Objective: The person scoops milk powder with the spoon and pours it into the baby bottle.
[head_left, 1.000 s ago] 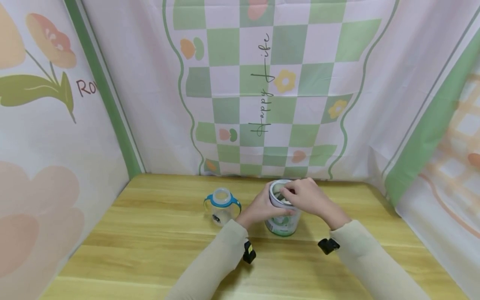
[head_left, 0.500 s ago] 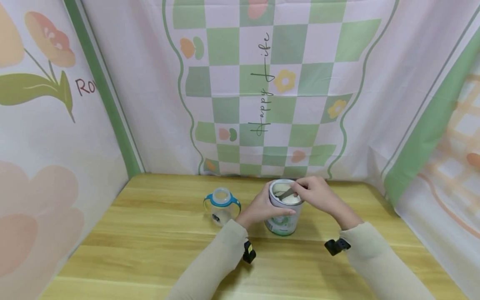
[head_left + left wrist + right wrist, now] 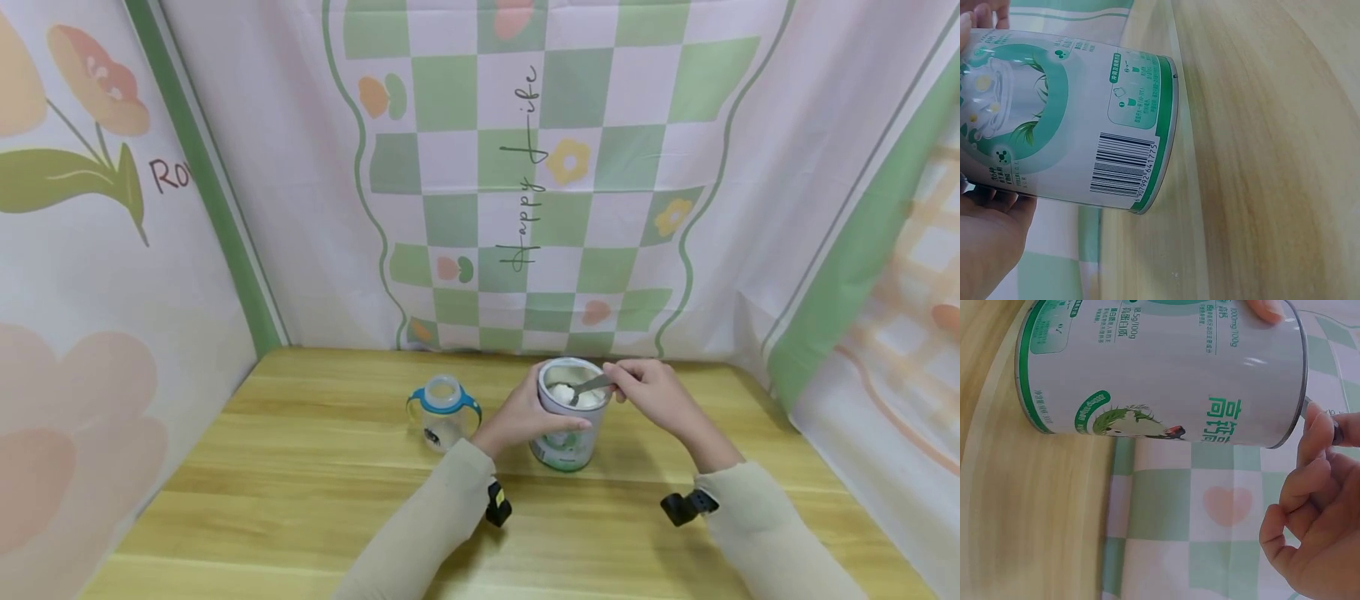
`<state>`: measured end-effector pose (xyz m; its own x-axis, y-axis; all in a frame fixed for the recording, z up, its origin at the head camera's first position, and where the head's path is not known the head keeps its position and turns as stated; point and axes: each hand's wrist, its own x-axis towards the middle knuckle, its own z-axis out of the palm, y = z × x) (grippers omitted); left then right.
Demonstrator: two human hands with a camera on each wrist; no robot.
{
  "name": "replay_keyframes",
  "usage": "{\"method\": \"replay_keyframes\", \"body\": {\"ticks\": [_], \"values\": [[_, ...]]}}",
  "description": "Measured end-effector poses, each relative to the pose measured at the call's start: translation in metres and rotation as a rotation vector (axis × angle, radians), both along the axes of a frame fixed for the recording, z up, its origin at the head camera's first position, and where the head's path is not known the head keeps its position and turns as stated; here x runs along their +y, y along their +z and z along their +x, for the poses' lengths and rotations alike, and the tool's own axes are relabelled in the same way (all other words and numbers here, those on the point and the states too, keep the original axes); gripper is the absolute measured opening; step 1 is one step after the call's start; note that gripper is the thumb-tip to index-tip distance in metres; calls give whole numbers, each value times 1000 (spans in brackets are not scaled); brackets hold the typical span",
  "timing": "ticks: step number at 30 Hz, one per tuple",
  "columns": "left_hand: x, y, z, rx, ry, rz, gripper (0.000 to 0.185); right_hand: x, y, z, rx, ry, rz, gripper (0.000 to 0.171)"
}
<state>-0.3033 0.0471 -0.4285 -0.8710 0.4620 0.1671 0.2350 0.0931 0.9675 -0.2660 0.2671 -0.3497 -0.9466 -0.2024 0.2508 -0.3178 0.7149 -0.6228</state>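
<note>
A white and green milk powder tin stands on the wooden table, its top uncovered and pale powder showing inside. My left hand grips the tin around its upper left side, thumb across the front; in the left wrist view, fingers wrap the wall above the barcode. My right hand pinches the handle of a metal spoon at the tin's right rim. The spoon's head lies within the mouth, with a heap of white powder at it. In the right wrist view, the tin hides most of the spoon.
Left of the tin stands a clear sippy cup with a blue collar and two handles, close to my left wrist. The wooden table ends at the back against a checkered curtain. Hanging cloth borders both sides.
My right hand has drawn back to the right and out of the tin's mouth, bringing the spoon into sight with white powder at its head. The left hand keeps its grip on the tin.
</note>
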Motion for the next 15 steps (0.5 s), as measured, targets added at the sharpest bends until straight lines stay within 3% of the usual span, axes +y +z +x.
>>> {"method": "replay_keyframes", "body": {"ticks": [4, 15], "values": [[0, 0, -1, 13, -10, 8, 94, 4, -4, 1, 25, -12, -8, 47], [-1, 0, 0, -7, 3, -3, 97, 5, -11, 4, 223, -24, -25, 36]]}}
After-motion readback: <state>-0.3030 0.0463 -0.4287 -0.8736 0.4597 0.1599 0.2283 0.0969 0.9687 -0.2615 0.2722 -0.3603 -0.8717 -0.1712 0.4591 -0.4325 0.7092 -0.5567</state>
